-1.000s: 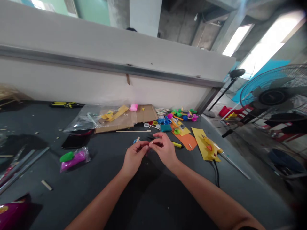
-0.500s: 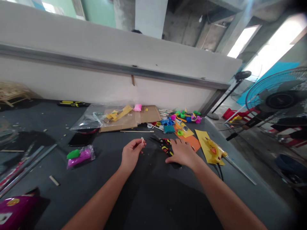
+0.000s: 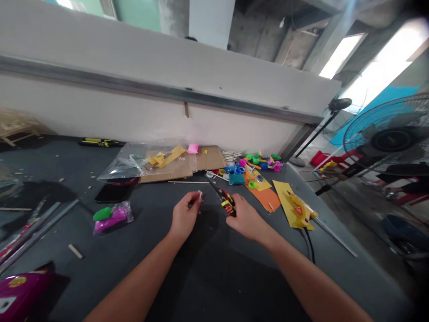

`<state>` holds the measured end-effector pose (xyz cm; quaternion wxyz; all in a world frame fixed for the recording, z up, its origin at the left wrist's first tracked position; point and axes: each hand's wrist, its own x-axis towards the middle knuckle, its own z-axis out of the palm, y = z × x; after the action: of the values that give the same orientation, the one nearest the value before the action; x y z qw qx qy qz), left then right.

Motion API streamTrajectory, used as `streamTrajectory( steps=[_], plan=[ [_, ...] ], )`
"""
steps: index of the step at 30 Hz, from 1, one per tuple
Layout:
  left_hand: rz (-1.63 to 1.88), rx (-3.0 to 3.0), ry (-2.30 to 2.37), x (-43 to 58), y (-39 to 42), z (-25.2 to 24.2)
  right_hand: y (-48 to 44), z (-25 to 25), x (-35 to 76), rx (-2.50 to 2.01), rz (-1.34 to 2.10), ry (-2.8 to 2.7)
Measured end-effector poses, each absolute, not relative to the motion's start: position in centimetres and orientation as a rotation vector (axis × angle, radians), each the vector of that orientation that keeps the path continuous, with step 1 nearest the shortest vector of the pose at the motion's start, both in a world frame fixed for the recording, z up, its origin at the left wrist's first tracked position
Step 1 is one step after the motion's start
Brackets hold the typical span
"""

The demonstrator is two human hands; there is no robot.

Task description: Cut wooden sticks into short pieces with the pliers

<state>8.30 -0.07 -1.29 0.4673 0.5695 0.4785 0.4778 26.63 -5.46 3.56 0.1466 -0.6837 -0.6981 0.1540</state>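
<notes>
Between the fingertips of my left hand [image 3: 184, 215] is a small pale piece [image 3: 200, 195], perhaps a bit of wood stick; the fingers are closed in a pinch. My right hand [image 3: 247, 218] is wrapped round the red, yellow and black handles of a pair of pliers [image 3: 228, 203]. Their dark jaws point up and left, towards a thin wooden stick [image 3: 187, 182] lying beyond. Part of the handles is hidden by my palm and fingers.
A yellow glue gun [image 3: 298, 209] lies on yellow paper at the right. Behind are orange paper [image 3: 268, 199], several colourful clay pieces, cardboard [image 3: 211, 160] and a plastic bag [image 3: 117, 164]. A phone [image 3: 112, 193] and a purple clay packet [image 3: 115, 218] lie left. A fan [image 3: 390, 140] stands right.
My right hand has closed round the pliers' handles and turned them, with the jaws now lifted further up. My left hand keeps its pinch on the small piece almost in place.
</notes>
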Motion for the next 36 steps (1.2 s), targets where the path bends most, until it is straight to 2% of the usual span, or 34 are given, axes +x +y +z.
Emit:
streamTrajectory(
  steps=[5,15,31,36],
  plan=[
    [1.228,1.498,1.185,8.1,0.0,-1.5,-6.4,3.4,25.2,-1.9,0.576,-2.021],
    [1.262,1.719,1.234,7.7,-0.2,-1.3,-6.7,3.2,24.9,-1.926,0.352,-2.086],
    [1.24,1.823,1.395,7.4,-0.1,-1.5,-7.0,3.3,24.3,-1.918,0.27,-2.152],
    [1.332,1.9,1.366,7.1,-0.1,-1.6,-7.1,3.4,24.3,-1.908,0.271,-2.171]
  ],
)
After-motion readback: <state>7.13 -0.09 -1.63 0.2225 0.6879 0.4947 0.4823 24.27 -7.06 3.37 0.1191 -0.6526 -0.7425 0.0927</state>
